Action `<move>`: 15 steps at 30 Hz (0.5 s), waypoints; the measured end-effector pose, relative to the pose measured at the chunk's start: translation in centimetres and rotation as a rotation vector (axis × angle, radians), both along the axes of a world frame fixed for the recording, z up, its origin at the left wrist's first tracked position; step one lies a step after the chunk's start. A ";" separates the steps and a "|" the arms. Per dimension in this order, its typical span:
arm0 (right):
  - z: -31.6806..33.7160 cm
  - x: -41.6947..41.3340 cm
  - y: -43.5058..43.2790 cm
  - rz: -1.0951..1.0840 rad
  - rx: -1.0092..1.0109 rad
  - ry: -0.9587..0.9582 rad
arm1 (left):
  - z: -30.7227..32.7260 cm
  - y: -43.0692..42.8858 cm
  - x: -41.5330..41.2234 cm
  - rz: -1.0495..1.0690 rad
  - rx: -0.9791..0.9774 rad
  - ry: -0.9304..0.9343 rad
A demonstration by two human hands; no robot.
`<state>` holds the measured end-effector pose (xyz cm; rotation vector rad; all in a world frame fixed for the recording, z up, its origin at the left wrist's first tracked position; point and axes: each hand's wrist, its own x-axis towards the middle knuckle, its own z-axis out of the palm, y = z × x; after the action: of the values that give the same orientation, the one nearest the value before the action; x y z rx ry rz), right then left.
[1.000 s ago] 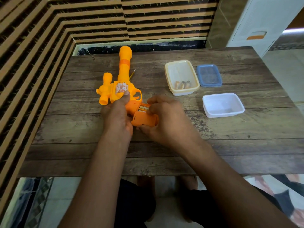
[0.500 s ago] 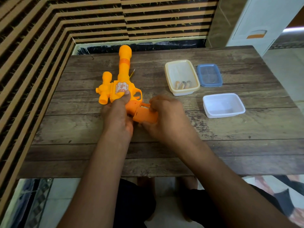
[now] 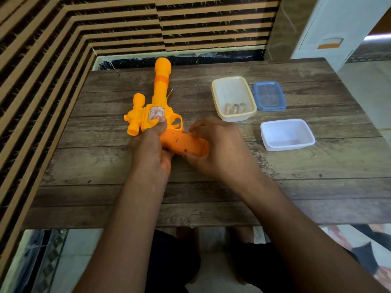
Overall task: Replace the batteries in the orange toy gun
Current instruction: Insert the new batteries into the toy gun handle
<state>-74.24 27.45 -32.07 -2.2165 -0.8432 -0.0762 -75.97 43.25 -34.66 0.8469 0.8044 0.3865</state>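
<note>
gun [image 3: 158,98] flat on table [image 3: 275,187], barrel away | L hand [image 3: 152,149] grips body, thumb on top, to steady it | R hand [image 3: 215,149] curled round grip [image 3: 184,142], prob seating batt cover | batts [image 3: 233,107] in tub [image 3: 228,78]

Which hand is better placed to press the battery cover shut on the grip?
Probably the right hand: its fingers curl round the grip, while the left hand holds the orange toy gun by its body.
</note>
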 end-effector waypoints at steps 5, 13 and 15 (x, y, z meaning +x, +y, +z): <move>-0.3 0.1 0.1 0.014 -0.009 0.011 | 0.4 -0.4 -0.2 0.004 0.022 0.001; -0.2 0.2 0.1 0.038 -0.020 0.051 | 0.8 -0.6 -0.4 0.004 0.061 -0.004; -0.2 0.3 0.1 0.049 -0.007 0.085 | 0.7 -0.7 -0.4 0.000 0.067 -0.011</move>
<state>-73.89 27.52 -32.27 -2.1885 -0.8508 0.0447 -76.40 42.58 -33.93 0.9063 0.7849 0.4191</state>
